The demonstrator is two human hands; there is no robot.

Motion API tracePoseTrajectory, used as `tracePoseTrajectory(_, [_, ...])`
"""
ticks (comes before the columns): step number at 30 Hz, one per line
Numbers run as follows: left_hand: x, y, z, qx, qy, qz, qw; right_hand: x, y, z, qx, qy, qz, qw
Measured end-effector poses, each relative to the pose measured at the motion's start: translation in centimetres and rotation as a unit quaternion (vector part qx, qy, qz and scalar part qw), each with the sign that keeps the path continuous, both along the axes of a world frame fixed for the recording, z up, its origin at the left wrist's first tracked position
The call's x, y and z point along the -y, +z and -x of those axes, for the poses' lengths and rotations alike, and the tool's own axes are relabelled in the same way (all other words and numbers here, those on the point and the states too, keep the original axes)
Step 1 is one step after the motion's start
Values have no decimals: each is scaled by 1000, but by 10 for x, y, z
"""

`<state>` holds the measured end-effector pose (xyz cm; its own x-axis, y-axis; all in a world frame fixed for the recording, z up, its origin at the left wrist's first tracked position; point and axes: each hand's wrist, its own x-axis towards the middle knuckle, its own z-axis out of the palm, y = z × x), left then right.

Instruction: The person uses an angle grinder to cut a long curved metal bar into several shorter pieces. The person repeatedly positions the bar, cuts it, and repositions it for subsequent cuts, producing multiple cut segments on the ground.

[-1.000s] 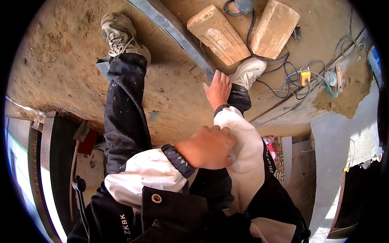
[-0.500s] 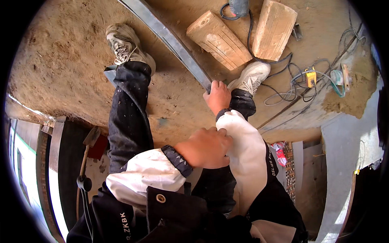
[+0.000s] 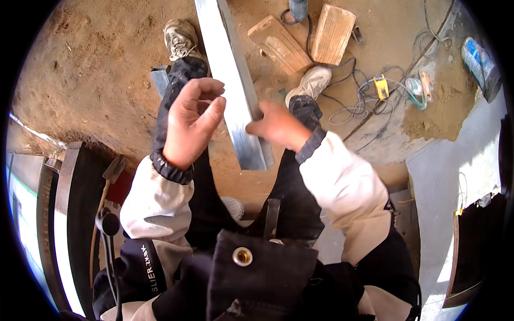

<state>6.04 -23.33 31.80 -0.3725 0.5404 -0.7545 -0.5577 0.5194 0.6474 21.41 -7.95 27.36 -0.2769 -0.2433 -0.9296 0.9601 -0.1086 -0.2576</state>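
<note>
A long silvery metal profile (image 3: pixel 235 101) runs from the top of the view toward me, its near end between my legs. My right hand (image 3: pixel 278 125) grips its right edge close to that end, the thumb on the upper face and the other fingers partly hidden. To the left of the profile, my left hand (image 3: pixel 190 120) is raised and holds nothing. Its fingers are curved, with a gap between them and the thumb, and it seems apart from the metal.
Two bricks (image 3: pixel 333 35) lie on the dirt floor beyond my right foot, near a power tool (image 3: pixel 298 9) with a black cord. Tangled cables surround a yellow box (image 3: pixel 381 87) at the right. A short metal piece (image 3: pixel 160 80) sits beside my left leg. A shovel (image 3: pixel 113 170) leans at the left.
The profile has swung more upright in the view and come nearer, its bright face now showing. My left hand has moved from beside my right forearm to the profile's left side and opened.
</note>
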Motion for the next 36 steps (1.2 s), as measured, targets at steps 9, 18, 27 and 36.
tracePoseTrajectory(9, [-2, 165, 80, -193, -192, 15, 962, -60, 88, 164, 52, -76, 85, 992])
tracePoseTrajectory(18, [-5, 159, 111, -418, -198, 133, 876, -49, 110, 219, 16, -94, 75, 993])
tracePoseTrajectory(27, [-12, 168, 110, -460, -173, 194, 849, 9, 176, 160, -265, -237, -197, 914])
tracePoseTrajectory(36, [-10, 164, 91, -463, -209, 210, 835, 36, 193, 171, -145, -136, -375, 905])
